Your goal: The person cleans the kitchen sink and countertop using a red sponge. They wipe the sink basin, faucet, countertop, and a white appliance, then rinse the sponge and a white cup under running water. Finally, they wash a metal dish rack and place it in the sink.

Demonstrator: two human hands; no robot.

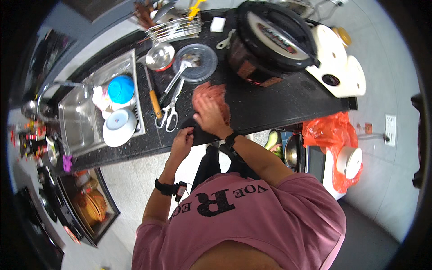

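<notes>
A crumpled reddish cloth (220,93) lies on the black counter (281,101), right of the scissors. My right hand (209,112) grips it from above, pressing it to the surface; the fingers look slightly blurred. At the counter's front edge, my left hand (181,143) has its fingers loosely bent and apart, with nothing visible in them. White-handled scissors (170,118) lie just beyond it. Next to them are a knife with a wooden handle (155,104) and a long tool with a pale head (180,72), which rests on a clear round lid (206,67).
A large black pressure cooker (270,45) stands behind the cloth, beside a white appliance (335,63). At left, bowls (120,126) sit by the metal sink (81,119). A metal bowl (159,56) and utensil rack (175,30) stand behind. A red plastic bag (328,128) hangs at right.
</notes>
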